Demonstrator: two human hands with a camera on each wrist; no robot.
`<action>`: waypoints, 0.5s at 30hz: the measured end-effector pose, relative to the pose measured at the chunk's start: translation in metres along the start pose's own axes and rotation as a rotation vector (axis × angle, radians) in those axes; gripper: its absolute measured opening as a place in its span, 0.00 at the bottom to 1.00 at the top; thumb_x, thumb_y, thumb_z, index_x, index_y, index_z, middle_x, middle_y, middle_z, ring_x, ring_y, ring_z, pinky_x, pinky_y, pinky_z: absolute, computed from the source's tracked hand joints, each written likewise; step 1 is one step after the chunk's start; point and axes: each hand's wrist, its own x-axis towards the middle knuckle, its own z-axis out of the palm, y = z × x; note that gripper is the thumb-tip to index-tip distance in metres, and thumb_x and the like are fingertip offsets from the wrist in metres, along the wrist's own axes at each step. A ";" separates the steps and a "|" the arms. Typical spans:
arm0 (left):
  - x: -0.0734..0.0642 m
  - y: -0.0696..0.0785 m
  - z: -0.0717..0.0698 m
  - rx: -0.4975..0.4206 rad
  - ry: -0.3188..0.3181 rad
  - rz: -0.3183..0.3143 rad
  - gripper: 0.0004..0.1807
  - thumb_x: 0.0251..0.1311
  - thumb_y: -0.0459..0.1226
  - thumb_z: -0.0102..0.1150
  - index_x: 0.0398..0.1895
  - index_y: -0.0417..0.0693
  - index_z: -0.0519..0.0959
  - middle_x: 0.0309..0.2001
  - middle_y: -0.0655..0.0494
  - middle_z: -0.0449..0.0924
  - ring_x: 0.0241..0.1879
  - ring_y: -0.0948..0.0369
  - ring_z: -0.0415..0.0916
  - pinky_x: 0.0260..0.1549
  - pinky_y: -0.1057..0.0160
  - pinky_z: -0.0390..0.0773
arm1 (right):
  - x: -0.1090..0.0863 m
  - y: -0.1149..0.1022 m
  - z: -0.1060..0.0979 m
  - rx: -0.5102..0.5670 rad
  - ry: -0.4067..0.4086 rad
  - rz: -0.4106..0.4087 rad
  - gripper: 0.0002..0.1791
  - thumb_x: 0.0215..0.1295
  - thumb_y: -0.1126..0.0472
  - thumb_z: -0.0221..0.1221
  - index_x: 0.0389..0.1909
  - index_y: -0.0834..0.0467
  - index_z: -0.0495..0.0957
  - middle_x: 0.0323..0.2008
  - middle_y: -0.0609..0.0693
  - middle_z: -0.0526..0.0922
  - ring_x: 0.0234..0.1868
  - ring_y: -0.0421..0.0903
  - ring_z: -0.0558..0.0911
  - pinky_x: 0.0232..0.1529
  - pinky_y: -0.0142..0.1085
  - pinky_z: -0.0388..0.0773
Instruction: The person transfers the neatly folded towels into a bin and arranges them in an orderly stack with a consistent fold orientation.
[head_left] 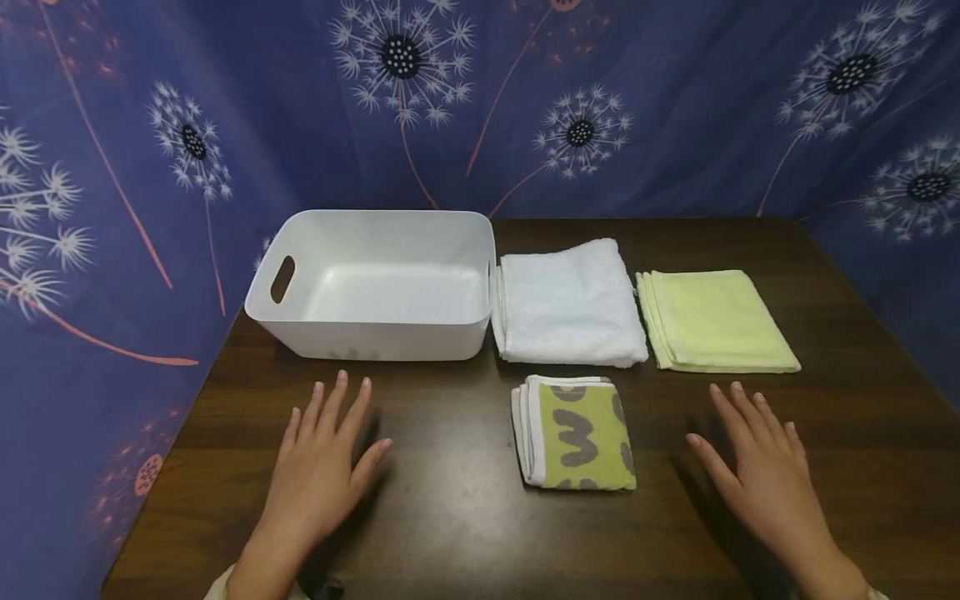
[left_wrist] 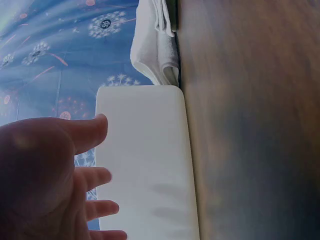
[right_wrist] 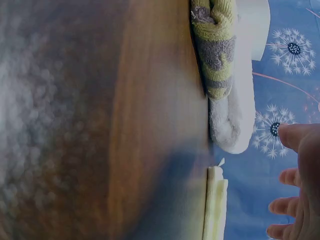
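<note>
My left hand (head_left: 318, 467) is held over the table in front of the white plastic bin (head_left: 375, 340), fingers spread and nothing in it. In the left wrist view the bin's side (left_wrist: 145, 150) stands just past the fingertips. On the right, my right hand (head_left: 768, 475) hovers with fingers apart, below the folded yellow towel (head_left: 720, 321). A folded green and grey patterned towel (head_left: 585, 433) lies between the two hands. Behind it a thicker folded white towel (head_left: 566, 304) sits right beside the bin. Neither hand touches a towel.
The dark wooden table (head_left: 450, 533) carries everything. A blue curtain (head_left: 480, 108) with dandelion prints hangs along its back and left side. An oval handle hole (head_left: 282, 279) shows in the bin's left wall.
</note>
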 end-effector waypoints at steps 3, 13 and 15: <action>0.001 0.000 -0.001 -0.005 0.026 0.010 0.40 0.63 0.55 0.50 0.73 0.54 0.48 0.71 0.41 0.48 0.68 0.41 0.45 0.59 0.37 0.51 | 0.002 0.000 0.000 0.016 0.013 -0.008 0.37 0.67 0.49 0.53 0.72 0.56 0.50 0.69 0.65 0.51 0.70 0.61 0.43 0.63 0.62 0.31; 0.005 0.003 -0.004 -0.158 0.089 -0.031 0.40 0.60 0.49 0.58 0.73 0.54 0.52 0.68 0.42 0.56 0.61 0.40 0.60 0.46 0.35 0.67 | 0.005 -0.007 -0.004 0.173 0.007 0.041 0.36 0.68 0.53 0.54 0.71 0.59 0.51 0.65 0.70 0.56 0.64 0.70 0.54 0.59 0.65 0.46; 0.006 0.004 -0.004 -0.209 0.095 -0.037 0.40 0.59 0.47 0.60 0.72 0.55 0.54 0.67 0.43 0.58 0.59 0.40 0.63 0.44 0.36 0.69 | 0.005 -0.010 -0.005 0.204 -0.003 0.074 0.36 0.68 0.52 0.53 0.72 0.58 0.51 0.65 0.70 0.56 0.62 0.72 0.57 0.55 0.67 0.50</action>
